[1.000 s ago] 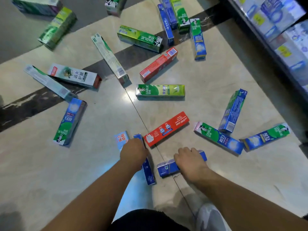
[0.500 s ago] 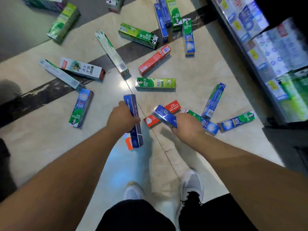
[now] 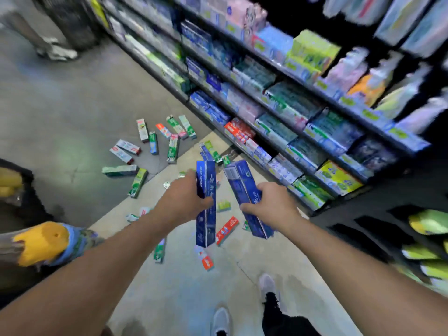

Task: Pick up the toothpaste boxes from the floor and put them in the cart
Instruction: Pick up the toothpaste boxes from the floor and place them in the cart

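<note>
My left hand (image 3: 185, 201) grips a dark blue toothpaste box (image 3: 206, 214), held almost upright at mid-frame. My right hand (image 3: 269, 202) grips a second dark blue toothpaste box (image 3: 240, 180), tilted with its top leaning left. Both boxes are well above the floor. Below and beyond them several toothpaste boxes lie scattered on the floor: a red one (image 3: 226, 230) between my hands, a green one (image 3: 138, 183) to the left, a cluster (image 3: 167, 139) farther off. At the left edge a dark cart (image 3: 26, 207) shows only partly, with yellow goods in it.
Store shelves (image 3: 278, 112) stocked with boxed goods run along the right side, top to floor. A dark low display (image 3: 378, 229) with green packs stands at the right. A yellow and blue pack (image 3: 46, 241) sits at left. My shoes (image 3: 242, 304) are at the bottom.
I have risen from the floor with a blue box in each hand. The view has swung up and right, so the shelves now fill the right side and the scattered boxes look smaller.
</note>
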The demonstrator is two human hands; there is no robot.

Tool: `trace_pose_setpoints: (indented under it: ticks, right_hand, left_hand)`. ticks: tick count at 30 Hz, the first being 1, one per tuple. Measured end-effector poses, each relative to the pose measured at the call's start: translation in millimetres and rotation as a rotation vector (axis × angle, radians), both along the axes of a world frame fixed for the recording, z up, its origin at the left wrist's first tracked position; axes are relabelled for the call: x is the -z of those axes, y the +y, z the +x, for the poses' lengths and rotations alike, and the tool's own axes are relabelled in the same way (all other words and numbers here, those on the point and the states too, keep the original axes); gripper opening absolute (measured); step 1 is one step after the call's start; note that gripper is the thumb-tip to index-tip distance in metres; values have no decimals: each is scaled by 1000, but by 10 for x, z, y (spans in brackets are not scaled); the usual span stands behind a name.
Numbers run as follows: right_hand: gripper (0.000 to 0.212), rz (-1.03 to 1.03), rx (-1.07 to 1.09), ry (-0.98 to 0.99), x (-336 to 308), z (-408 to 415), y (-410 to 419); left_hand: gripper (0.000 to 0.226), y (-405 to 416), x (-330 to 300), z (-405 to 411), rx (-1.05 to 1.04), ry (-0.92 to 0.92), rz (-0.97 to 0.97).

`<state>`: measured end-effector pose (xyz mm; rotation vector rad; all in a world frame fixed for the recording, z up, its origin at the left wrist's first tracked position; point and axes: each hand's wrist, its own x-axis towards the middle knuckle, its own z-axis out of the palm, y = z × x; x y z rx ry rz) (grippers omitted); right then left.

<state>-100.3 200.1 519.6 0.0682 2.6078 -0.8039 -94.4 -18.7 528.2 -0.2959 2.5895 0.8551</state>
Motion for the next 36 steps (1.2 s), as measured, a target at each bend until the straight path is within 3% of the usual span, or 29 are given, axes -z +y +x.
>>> trace_pose_setpoints:
  ticks: [5,14,20,29,36]
  right_hand:
    - [31,35,113,85,-887,491,322]
    - [27,64,368,128,-1555,1492,1291]
    - [38,69,586,140,-1730,2132,2301]
    - [36,129,938,164,-1867,3517,4199]
    - [33,165,1118,143,-1836,4542,5409]
  left_hand:
    - [49,278,-1021,166,181,83,-37]
    - [39,1106,-1622,596,488,90,-191]
    - [24,2434,-1903,786,696,131,-99]
    - [32,4828,-1888,1593,1025,197,-104]
    - [28,6402,-1919,2383,1183,127,-4]
